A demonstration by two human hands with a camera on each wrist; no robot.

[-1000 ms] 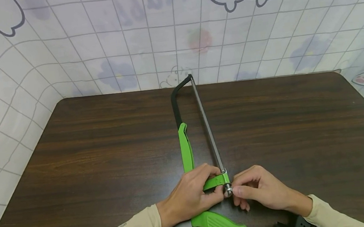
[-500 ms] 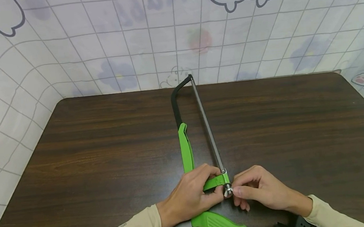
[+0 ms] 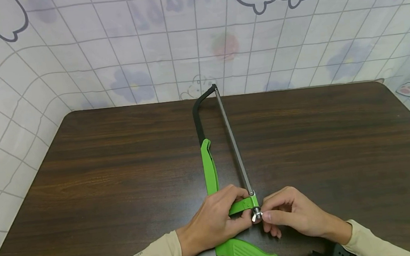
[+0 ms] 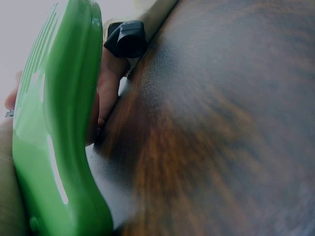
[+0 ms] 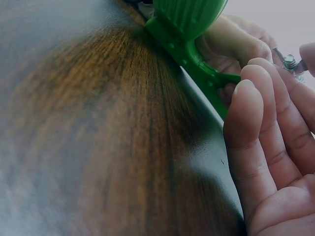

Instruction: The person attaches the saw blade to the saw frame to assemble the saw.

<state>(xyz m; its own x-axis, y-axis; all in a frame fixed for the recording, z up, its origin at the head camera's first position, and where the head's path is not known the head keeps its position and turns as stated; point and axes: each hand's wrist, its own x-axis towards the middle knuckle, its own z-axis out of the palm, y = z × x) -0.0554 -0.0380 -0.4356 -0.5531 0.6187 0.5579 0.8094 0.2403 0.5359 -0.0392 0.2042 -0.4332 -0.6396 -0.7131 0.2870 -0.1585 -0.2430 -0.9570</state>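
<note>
A hacksaw lies on the table, with a green rear frame point(image 3: 209, 167), a black front bow point(image 3: 197, 120) and a thin grey blade point(image 3: 233, 141) running along its right side. My left hand point(image 3: 217, 213) grips the frame around its green crosspiece point(image 3: 241, 205), thumb and fingers on either side. At the blade's near end sits a silver wing nut point(image 3: 256, 216), pinched between the thumb and index finger of my right hand point(image 3: 296, 214). Below my left hand, the ribbed green handle point(image 3: 246, 255) points toward me; it looms large as the green handle point(image 4: 59, 113) in the left wrist view.
The dark wooden table point(image 3: 102, 189) extends around the saw. A pale tiled-pattern sheet point(image 3: 136, 47) rises behind its far edge and along both sides. Black wrist devices point(image 3: 334, 253) sit under both forearms, low over the table.
The wing nut's wings stand at a slightly different angle between my right fingertips. Both hands and the hacksaw keep their places.
</note>
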